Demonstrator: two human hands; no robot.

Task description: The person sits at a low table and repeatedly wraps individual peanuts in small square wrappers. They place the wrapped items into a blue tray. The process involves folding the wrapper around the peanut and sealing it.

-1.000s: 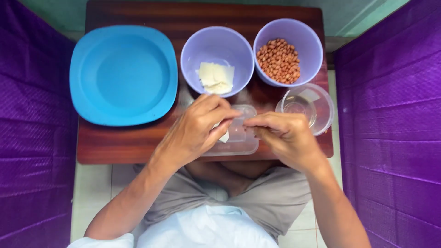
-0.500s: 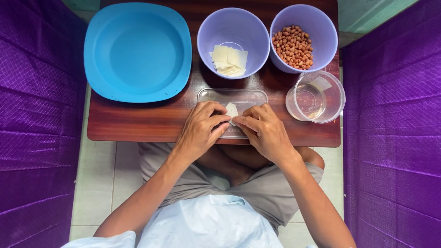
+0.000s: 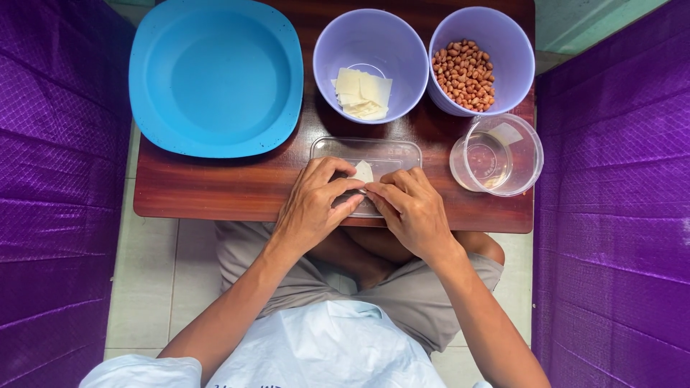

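Pinching a small pale wrapper (image 3: 363, 172) between the fingertips of both hands, above a clear rectangular tray (image 3: 366, 152). Left hand (image 3: 314, 203) curled, thumb and forefinger closed on the near left edge of the wrapper, remaining fingers bent and resting on the tray's near rim. Right hand (image 3: 411, 210) likewise curled, fingertips meeting those of the left and closed on the wrapper's right edge, knuckles raised. Only a folded corner of the wrapper showing past the fingers; whether anything lies inside it cannot be told.

Just beyond the hands, a lilac bowl (image 3: 371, 36) holding a small stack of the same pale square wrappers (image 3: 362, 94). Beyond and to the right of the right hand, a second lilac bowl (image 3: 503, 36) filled with reddish-brown peanuts (image 3: 463, 73), touching the first bowl. Directly right of the right hand, near but apart, a clear round cup (image 3: 519, 154) with a little clear liquid in the bottom. Beyond and to the left of the left hand, well apart, a large blue plate (image 3: 215, 75), nothing on it. All of it standing on a small dark wooden table (image 3: 215, 190), its near edge under the wrists. Below the forearms, crossed legs in grey shorts, tiled floor beneath, purple quilted fabric on either side.
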